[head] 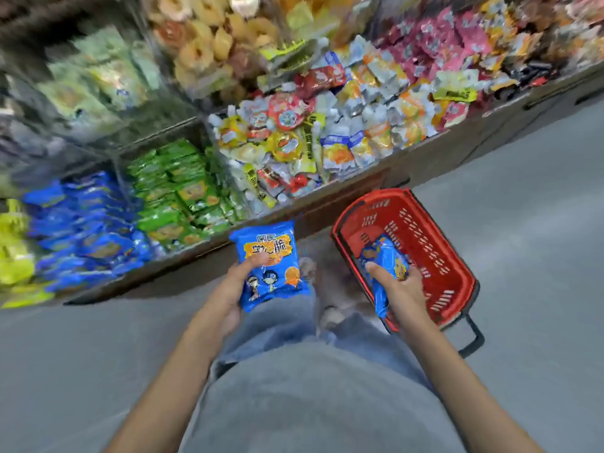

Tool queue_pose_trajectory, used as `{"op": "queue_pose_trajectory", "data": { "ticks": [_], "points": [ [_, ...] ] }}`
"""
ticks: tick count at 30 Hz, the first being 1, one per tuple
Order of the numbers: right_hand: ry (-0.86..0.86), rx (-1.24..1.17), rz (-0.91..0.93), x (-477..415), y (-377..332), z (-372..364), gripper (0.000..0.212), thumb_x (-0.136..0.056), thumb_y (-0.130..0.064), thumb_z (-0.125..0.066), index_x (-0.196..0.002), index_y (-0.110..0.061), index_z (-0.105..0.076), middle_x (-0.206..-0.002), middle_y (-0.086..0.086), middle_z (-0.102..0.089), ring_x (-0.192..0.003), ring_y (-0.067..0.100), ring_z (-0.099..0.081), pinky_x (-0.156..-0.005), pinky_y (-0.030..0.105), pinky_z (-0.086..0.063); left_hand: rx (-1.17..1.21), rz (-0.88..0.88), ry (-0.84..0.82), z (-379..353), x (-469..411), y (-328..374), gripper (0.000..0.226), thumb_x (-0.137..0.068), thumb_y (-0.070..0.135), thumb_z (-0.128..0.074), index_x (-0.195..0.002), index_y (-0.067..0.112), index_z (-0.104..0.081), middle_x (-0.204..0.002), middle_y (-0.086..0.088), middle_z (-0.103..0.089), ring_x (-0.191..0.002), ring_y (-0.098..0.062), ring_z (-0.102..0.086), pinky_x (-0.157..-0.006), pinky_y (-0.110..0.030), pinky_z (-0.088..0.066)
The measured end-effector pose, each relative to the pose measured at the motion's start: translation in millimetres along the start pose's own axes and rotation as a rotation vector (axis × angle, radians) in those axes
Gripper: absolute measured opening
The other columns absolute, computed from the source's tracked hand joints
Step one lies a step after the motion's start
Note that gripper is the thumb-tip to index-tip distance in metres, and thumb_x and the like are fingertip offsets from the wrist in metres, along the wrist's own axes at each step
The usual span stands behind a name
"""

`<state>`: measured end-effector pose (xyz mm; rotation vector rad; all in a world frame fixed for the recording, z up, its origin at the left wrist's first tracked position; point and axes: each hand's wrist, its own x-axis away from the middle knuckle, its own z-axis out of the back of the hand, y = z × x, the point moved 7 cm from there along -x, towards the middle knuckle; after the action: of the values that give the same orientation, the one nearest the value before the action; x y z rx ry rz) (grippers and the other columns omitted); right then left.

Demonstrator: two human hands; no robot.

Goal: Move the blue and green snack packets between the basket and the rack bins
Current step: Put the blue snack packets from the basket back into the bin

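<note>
Your left hand (pixel 233 289) grasps one blue packet (pixel 269 264) by its left edge. The thumb (pixel 256 260) presses across the printed front, just under the orange lettering, and the other fingers are curled behind the packet, out of sight. The packet stands nearly upright, front facing you, in the air above your jeans (pixel 281 325) and near the front edge of the rack.

Your right hand (pixel 400 289) grasps a second blue packet (pixel 384 266). Here the thumb lies along the packet's left side, and the fingers (pixel 413 276) wrap round its right edge. This packet sits edge-on and tilted over the near left part of the red basket (pixel 425 237), below its rim line. You cannot tell whether it touches the basket's floor.

The basket stands on the grey floor (pixel 523 207), to the right of your legs and just beside the rack's base. Its black handle (pixel 472 338) hangs at the near end.

On the rack to the left, a bin of blue packets (pixel 85 223) lies beside a bin of green packets (pixel 176 194), the green one on the right. Both are blurred. Yellow packets (pixel 13 250) show at the far left edge. To the right of the green bin, a wide bin holds mixed snacks (pixel 310 135) in many colours, and further bins rise behind, too blurred to read.
</note>
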<state>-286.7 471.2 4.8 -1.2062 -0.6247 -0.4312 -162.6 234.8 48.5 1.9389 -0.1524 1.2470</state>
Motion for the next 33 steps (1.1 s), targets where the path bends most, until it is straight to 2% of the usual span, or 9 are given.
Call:
{"op": "queue_pose_trajectory", "data": {
  "ticks": [7,12,16,19,21,23,26,30,33],
  "points": [
    [-0.322,0.229,0.153,26,-36,-130,0.04,-0.072,-0.031,-0.078,-0.094,-0.017,-0.047,-0.081,-0.006,-0.055,-0.068,0.007,-0.053,-0.06,0.018,-0.043,0.369,-0.104,0.178,111,49,-29,0.043,-0.063,0.024,-0.071,-0.103,0.013,-0.064,-0.081,-0.004,-0.075,-0.067,-0.017,-0.072,-0.057,-0.026,-0.058],
    [-0.45,0.339,0.136,50,-45,-229,0.063,-0.066,-0.041,-0.08,-0.111,-0.015,-0.045,-0.091,-0.002,-0.057,-0.087,0.02,-0.059,-0.08,0.037,-0.047,0.495,-0.101,0.234,180,53,-24,0.038,-0.067,0.026,-0.066,-0.101,0.01,-0.064,-0.081,-0.009,-0.075,-0.065,-0.019,-0.072,-0.052,-0.024,-0.055],
    [-0.493,0.373,0.137,79,-50,-303,0.07,-0.065,-0.047,-0.079,-0.117,-0.015,-0.046,-0.102,0.003,-0.061,-0.096,0.024,-0.06,-0.087,0.04,-0.048,0.486,-0.11,0.233,235,49,7,0.042,-0.067,0.029,-0.066,-0.104,0.011,-0.064,-0.083,-0.008,-0.075,-0.066,-0.018,-0.072,-0.051,-0.023,-0.054],
    [-0.539,0.361,0.132,102,-58,-355,0.062,-0.069,-0.051,-0.073,-0.113,-0.012,-0.052,-0.097,0.008,-0.063,-0.089,0.025,-0.061,-0.076,0.033,-0.049,0.464,-0.125,0.238,273,44,34,0.051,-0.06,0.032,-0.068,-0.106,0.012,-0.064,-0.086,-0.007,-0.075,-0.069,-0.017,-0.072,-0.054,-0.024,-0.056],
    [-0.567,0.26,0.079,112,-62,-384,0.047,-0.071,-0.057,-0.066,-0.087,-0.014,-0.055,-0.068,0.0,-0.057,-0.06,0.016,-0.054,-0.05,0.019,-0.042,0.465,-0.129,0.237,296,41,48,0.054,-0.059,0.032,-0.069,-0.108,0.011,-0.063,-0.088,-0.008,-0.075,-0.07,-0.018,-0.072,-0.055,-0.025,-0.056],
    [-0.625,0.182,-0.039,118,-59,-412,0.044,-0.069,-0.061,-0.06,-0.082,-0.018,-0.058,-0.059,-0.005,-0.053,-0.046,0.008,-0.048,-0.041,0.016,-0.036,0.458,-0.119,0.255,319,38,57,0.056,-0.059,0.032,-0.07,-0.11,0.01,-0.061,-0.09,-0.009,-0.075,-0.071,-0.018,-0.072,-0.056,-0.026,-0.057],
    [-0.772,0.117,-0.212,125,-52,-451,0.042,-0.067,-0.063,-0.053,-0.084,-0.025,-0.061,-0.055,-0.012,-0.06,-0.042,0.001,-0.053,-0.039,0.016,-0.039,0.454,-0.122,0.261,348,33,66,0.049,-0.058,0.034,-0.069,-0.103,0.013,-0.065,-0.087,-0.006,-0.075,-0.071,-0.017,-0.072,-0.054,-0.024,-0.055],
    [-0.854,0.116,-0.39,119,-41,-491,0.028,-0.092,-0.042,-0.048,-0.088,-0.018,-0.063,-0.06,-0.005,-0.069,-0.049,0.008,-0.064,-0.047,0.02,-0.052,0.51,-0.108,0.308,374,25,70,0.036,-0.061,0.033,-0.068,-0.095,0.019,-0.066,-0.082,-0.004,-0.075,-0.068,-0.016,-0.072,-0.053,-0.022,-0.054],
    [-0.876,0.227,-0.36,111,-35,-521,0.015,-0.091,-0.031,-0.055,-0.091,-0.018,-0.062,-0.068,-0.004,-0.072,-0.055,0.011,-0.067,-0.055,0.028,-0.055,0.606,-0.083,0.349,386,18,65,0.02,-0.077,0.028,-0.064,-0.094,0.019,-0.066,-0.079,-0.003,-0.075,-0.065,-0.015,-0.072,-0.049,-0.021,-0.053]
  ]
}}
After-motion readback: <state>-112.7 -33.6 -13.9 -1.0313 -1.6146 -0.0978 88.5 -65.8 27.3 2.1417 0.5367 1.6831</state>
